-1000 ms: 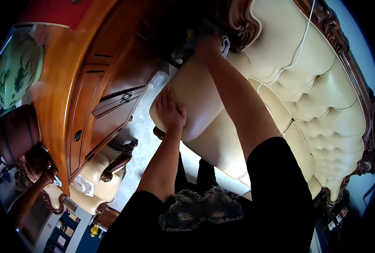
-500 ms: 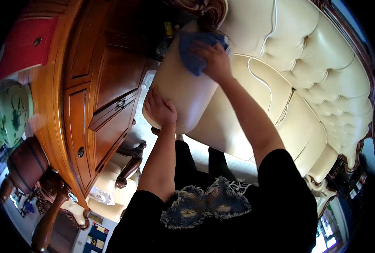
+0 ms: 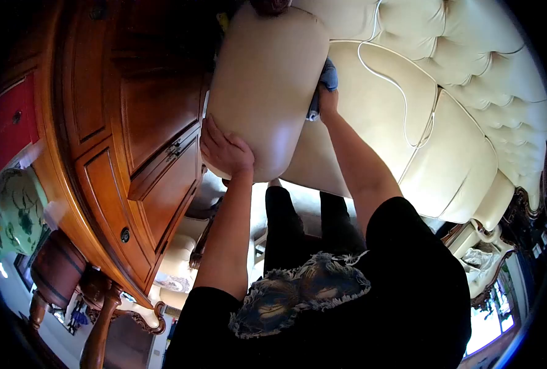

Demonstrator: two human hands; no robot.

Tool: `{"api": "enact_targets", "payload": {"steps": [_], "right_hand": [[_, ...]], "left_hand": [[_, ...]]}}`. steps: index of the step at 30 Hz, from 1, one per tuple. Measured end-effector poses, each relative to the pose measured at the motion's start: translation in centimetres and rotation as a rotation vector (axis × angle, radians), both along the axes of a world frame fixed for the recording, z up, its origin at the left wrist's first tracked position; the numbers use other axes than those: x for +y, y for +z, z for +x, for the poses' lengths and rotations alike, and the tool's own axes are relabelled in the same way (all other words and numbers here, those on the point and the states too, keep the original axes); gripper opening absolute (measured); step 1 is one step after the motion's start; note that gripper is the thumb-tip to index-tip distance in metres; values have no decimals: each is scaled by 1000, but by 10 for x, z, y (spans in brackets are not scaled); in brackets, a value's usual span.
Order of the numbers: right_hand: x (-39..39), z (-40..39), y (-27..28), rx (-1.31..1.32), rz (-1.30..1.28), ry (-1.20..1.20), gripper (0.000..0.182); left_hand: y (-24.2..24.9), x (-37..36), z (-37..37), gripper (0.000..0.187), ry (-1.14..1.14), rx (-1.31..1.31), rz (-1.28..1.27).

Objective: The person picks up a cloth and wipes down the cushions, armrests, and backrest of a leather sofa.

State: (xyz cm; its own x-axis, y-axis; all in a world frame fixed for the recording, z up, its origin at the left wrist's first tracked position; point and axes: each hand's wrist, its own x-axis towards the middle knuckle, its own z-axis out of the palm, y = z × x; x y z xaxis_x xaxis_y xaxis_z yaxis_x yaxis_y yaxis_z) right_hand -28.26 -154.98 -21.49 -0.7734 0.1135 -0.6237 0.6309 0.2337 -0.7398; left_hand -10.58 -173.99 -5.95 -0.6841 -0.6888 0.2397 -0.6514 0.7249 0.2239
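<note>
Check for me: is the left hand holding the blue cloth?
No. The left hand lies flat and bare on the sofa arm; the right hand holds the blue cloth.

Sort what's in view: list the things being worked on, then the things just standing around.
In use: cream leather sofa armrest, blue cloth, left hand, right hand.
Standing by: carved wooden cabinet, tufted cream sofa back, green patterned vase.

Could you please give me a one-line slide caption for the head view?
Left hand braces the cream sofa arm while right hand presses a blue cloth against its inner side.
</note>
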Motion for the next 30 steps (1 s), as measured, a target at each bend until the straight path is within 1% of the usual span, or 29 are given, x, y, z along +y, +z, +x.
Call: {"api": "enact_targets", "payload": {"steps": [1, 3, 4, 5, 6, 9, 10, 11, 13, 14, 16, 17, 18, 19, 20, 21, 23, 25, 27, 29, 30], "right_hand": [[1, 12, -4, -12, -2, -1, 36], [4, 47, -2, 22, -153, -32, 38], [11, 76, -29, -65, -48, -12, 43], [16, 109, -32, 66, -318, -66, 50], [8, 138, -5, 105, -119, 20, 52], [14, 222, 39, -153, -68, 55, 52], [18, 252, 35, -300, -144, 13, 53], [14, 275, 37, -362, -231, -166, 52], [8, 268, 67, -538, -386, -393, 49], [8, 253, 74, -540, -384, -379, 49], [5, 204, 77, -490, 100, -154, 45], [0, 174, 88, -216, -40, -289, 34], [3, 137, 88, -76, -19, -195, 27], [-12, 90, 118, 59, -32, -217, 26], [-21, 49, 125, 156, -2, -161, 26], [-37, 14, 145, 322, 22, -104, 27], [-67, -24, 183, 476, 42, 26, 33], [-79, 9, 167, 926, 515, 386, 47], [-67, 67, 179, 934, 517, 761, 61], [-51, 125, 181, 1026, 344, 969, 65], [-46, 149, 190, 937, 311, 998, 67]], "left_hand": [[0, 0, -1, 58, -5, 13, 8], [3, 2, 0, 57, -10, 9, 14], [5, 3, -1, 57, 6, 0, 27], [4, 3, -4, 56, 22, -2, 39], [3, 3, -5, 56, 21, 0, 40], [2, 3, 0, 56, 45, 10, 59], [2, 1, 0, 56, 31, 20, 55], [2, 1, 0, 57, 18, 30, 51], [-1, -1, 0, 57, 33, 19, 41], [-1, -2, 2, 58, 35, 4, 34], [1, 2, 4, 58, 55, 7, 57], [1, 1, 2, 59, 58, 15, 82], [2, 1, 1, 59, 70, 18, 81], [4, 1, 1, 59, 57, 17, 77], [5, 2, 1, 59, 45, 16, 72], [5, 3, 1, 59, 60, 14, 71], [4, 2, 0, 58, 81, 14, 70], [3, 0, 0, 57, 99, 18, 79], [2, -1, 2, 56, 108, 13, 96], [1, -3, 2, 55, 135, -3, 190], [-1, -3, 5, 55, 150, -3, 193]]}}
